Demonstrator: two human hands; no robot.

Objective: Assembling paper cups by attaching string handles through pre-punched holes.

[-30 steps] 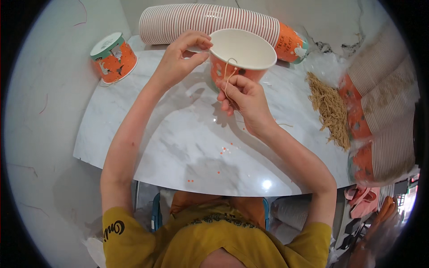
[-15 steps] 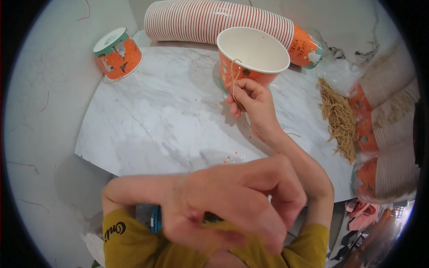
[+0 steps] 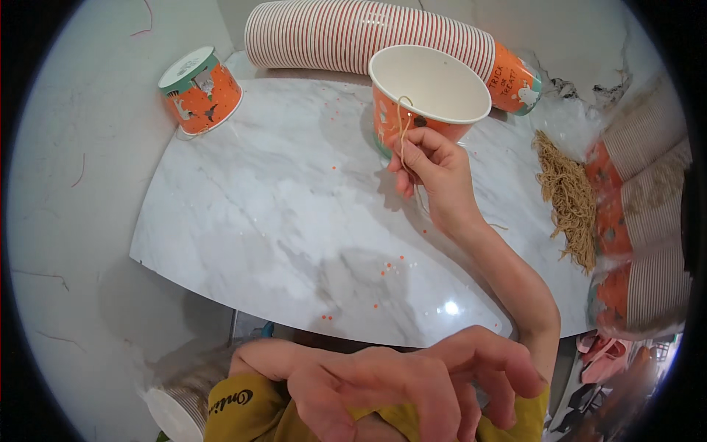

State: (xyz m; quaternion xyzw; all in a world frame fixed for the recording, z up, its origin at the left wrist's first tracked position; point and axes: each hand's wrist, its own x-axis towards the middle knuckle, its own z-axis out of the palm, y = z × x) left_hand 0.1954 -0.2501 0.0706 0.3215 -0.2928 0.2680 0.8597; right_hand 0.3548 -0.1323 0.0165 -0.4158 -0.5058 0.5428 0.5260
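Note:
My right hand (image 3: 444, 177) pinches a thin tan string (image 3: 401, 121) between thumb and fingers. The string's upper end curves in front of the rim of a round paper tub (image 3: 431, 77), orange and green outside and white inside. That tub stands mouth up just beyond my right hand, beside a small dark round spot on its wall. My left hand (image 3: 412, 383) is close to the camera at the lower edge, its fingers bent and apart, with nothing in them. A strand of string trails below my right hand.
A long nested stack of paper tubs (image 3: 368, 37) lies along the back. At the left, another tub (image 3: 202, 96) sits upside down. A pile of tan strings (image 3: 565, 202) and bagged tub stacks (image 3: 648, 214) are at the right. Small orange bits dot the marbled table (image 3: 243, 228).
My left hand has dropped toward the lower edge and its fingers have spread. My right hand keeps its pinch on the string. The whole view has shifted slightly.

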